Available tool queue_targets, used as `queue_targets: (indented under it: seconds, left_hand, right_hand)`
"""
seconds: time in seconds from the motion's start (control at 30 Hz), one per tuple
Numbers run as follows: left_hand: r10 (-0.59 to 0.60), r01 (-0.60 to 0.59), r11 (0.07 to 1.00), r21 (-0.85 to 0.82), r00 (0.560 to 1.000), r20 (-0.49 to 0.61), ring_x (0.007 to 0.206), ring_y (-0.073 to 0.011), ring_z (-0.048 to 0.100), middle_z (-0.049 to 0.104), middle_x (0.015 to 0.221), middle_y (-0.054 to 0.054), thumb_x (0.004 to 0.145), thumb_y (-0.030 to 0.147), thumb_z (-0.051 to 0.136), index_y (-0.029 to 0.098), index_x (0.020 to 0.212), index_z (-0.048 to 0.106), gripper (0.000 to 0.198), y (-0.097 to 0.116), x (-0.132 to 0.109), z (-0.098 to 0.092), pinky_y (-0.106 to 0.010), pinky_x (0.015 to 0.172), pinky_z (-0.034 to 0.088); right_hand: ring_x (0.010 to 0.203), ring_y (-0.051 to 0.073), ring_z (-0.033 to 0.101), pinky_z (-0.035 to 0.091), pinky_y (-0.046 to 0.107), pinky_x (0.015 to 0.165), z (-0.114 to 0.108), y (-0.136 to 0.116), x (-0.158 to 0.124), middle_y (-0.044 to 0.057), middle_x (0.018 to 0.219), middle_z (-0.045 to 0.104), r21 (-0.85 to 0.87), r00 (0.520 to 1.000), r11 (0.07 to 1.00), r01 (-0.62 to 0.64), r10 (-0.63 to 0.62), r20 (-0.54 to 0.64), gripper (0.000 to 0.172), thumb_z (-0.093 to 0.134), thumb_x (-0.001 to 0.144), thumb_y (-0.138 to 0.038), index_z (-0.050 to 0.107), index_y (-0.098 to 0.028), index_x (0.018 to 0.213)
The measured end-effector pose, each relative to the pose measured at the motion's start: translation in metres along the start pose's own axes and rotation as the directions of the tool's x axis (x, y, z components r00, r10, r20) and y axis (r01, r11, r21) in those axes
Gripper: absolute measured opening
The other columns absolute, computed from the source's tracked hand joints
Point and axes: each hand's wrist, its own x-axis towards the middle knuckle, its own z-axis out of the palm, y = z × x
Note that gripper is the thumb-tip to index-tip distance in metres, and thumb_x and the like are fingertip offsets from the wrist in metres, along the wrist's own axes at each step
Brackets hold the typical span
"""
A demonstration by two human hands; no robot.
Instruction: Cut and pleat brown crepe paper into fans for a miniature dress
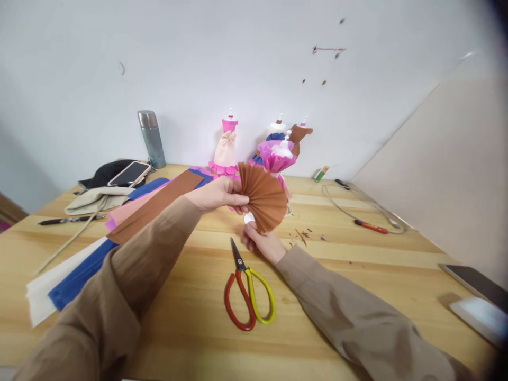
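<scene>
A brown pleated paper fan (264, 198) is spread out above the middle of the table. My left hand (224, 194) pinches it at the gathered point, thumb on top. Just below, my right hand (265, 242) is closed, with its thumb against a small white piece (248, 217) whose kind I cannot make out. The fan's lower edge hangs in front of that hand and partly covers it. Scissors (250, 291) with one red and one yellow handle lie on the wood below both hands, blades nearly closed and pointing away from me.
Paper strips in brown (159, 206), blue (81, 280), white and pink lie at left. Behind them are a phone (130, 174), a pouch and a flask (152, 140). Small dress forms in paper dresses (227, 148) stand by the wall. Scraps and a red-handled corded tool (371, 226) lie right.
</scene>
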Motion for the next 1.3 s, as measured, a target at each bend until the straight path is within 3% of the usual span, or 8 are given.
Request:
queue_targets:
  seconds: [0.1, 0.3, 0.43, 0.57, 0.77, 0.9, 1.13, 1.3]
  left_hand:
    - [0.091, -0.112, 0.942, -0.317, 0.993, -0.08, 0.062, -0.013, 0.064, 0.068, 0.066, -0.006, 0.058, 0.034, 0.087, 0.008, 0.074, 0.067, 0.036, -0.009, 0.01, 0.008, -0.024, 0.062, 0.052]
    - [0.059, -0.154, 0.796, -0.586, 0.982, -0.179, 0.064, -0.0104, 0.063, 0.061, 0.063, -0.001, 0.07, 0.027, 0.08, 0.011, 0.07, 0.06, 0.026, -0.031, 0.016, 0.027, -0.02, 0.06, 0.051]
    - [0.077, -0.193, 0.737, -0.648, 0.976, -0.203, 0.062, -0.0092, 0.061, 0.06, 0.063, 0.001, 0.067, 0.025, 0.083, 0.012, 0.073, 0.061, 0.026, -0.031, 0.015, 0.023, -0.018, 0.057, 0.05]
    - [0.064, -0.23, 0.727, -0.647, 0.961, -0.27, 0.06, -0.0081, 0.059, 0.059, 0.064, 0.001, 0.07, 0.023, 0.079, 0.013, 0.069, 0.057, 0.025, -0.023, 0.019, 0.022, -0.018, 0.056, 0.049]
    - [0.089, -0.178, 0.831, -0.526, 0.978, -0.191, 0.058, -0.0104, 0.06, 0.058, 0.06, 0.001, 0.063, 0.04, 0.083, 0.013, 0.071, 0.058, 0.037, -0.018, 0.025, 0.018, -0.021, 0.055, 0.048]
    - [0.031, -0.057, 0.9, -0.432, 0.997, -0.066, 0.054, -0.0126, 0.06, 0.064, 0.062, -0.004, 0.056, 0.039, 0.088, 0.01, 0.076, 0.063, 0.043, -0.024, 0.025, 0.001, -0.023, 0.054, 0.049]
    - [0.031, -0.054, 0.937, -0.344, 0.997, -0.072, 0.058, -0.0129, 0.061, 0.065, 0.064, -0.006, 0.06, 0.044, 0.084, 0.01, 0.073, 0.064, 0.041, -0.019, 0.027, -0.012, -0.023, 0.055, 0.045]
    - [0.059, -0.074, 0.95, -0.304, 0.997, -0.056, 0.061, -0.0132, 0.061, 0.066, 0.067, -0.007, 0.063, 0.041, 0.083, 0.009, 0.073, 0.066, 0.038, -0.005, 0.023, -0.006, -0.024, 0.058, 0.046]
  right_hand:
    - [0.044, 0.011, 0.048, 0.039, 0.025, 0.043, -0.001, -0.01, -0.006, -0.002, 0.056, 0.055, -0.005, 0.999, 0.999, -0.047, 0.047, 0.012, 0.044, 0.046, 0.09, -0.055, 0.058, -0.021, 0.064]
    - [0.046, 0.013, 0.035, 0.031, 0.03, 0.045, -0.013, -0.032, -0.011, -0.002, 0.048, 0.035, -0.029, 0.962, 0.998, 0.059, -0.065, -0.267, 0.049, 0.051, 0.082, -0.06, 0.037, -0.024, 0.051]
    - [0.05, 0.015, 0.033, 0.033, 0.033, 0.05, -0.033, -0.043, -0.01, -0.002, 0.052, 0.028, -0.054, 0.853, 0.984, 0.172, -0.176, -0.492, 0.045, 0.048, 0.083, -0.051, 0.029, -0.025, 0.053]
    - [0.07, 0.02, 0.053, 0.045, 0.035, 0.067, -0.062, -0.062, 0.008, 0.002, 0.069, 0.052, -0.09, 0.733, 0.962, 0.259, -0.257, -0.63, 0.019, 0.052, 0.082, -0.04, 0.049, -0.025, 0.073]
    - [0.126, 0.025, 0.048, 0.039, 0.041, 0.102, -0.084, -0.081, 0.043, 0.006, 0.134, 0.055, 0.043, 0.919, 0.939, 0.341, -0.323, -0.228, 0.05, 0.064, 0.077, -0.037, 0.053, -0.027, 0.124]
    - [0.114, 0.026, 0.058, 0.046, 0.04, 0.095, -0.078, -0.079, 0.056, 0.009, 0.122, 0.063, 0.145, 0.969, 0.958, 0.247, -0.243, -0.044, 0.049, 0.07, 0.072, -0.042, 0.057, -0.022, 0.115]
    - [0.075, 0.022, 0.062, 0.051, 0.036, 0.072, -0.075, -0.07, 0.064, 0.002, 0.075, 0.066, 0.061, 0.983, 0.984, 0.168, -0.163, -0.08, 0.036, 0.072, 0.068, -0.048, 0.062, -0.021, 0.09]
    - [0.068, 0.021, 0.061, 0.051, 0.034, 0.061, -0.083, -0.063, 0.062, 0.005, 0.08, 0.066, 0.009, 0.982, 0.988, 0.153, -0.15, -0.113, 0.042, 0.065, 0.071, -0.058, 0.059, -0.023, 0.094]
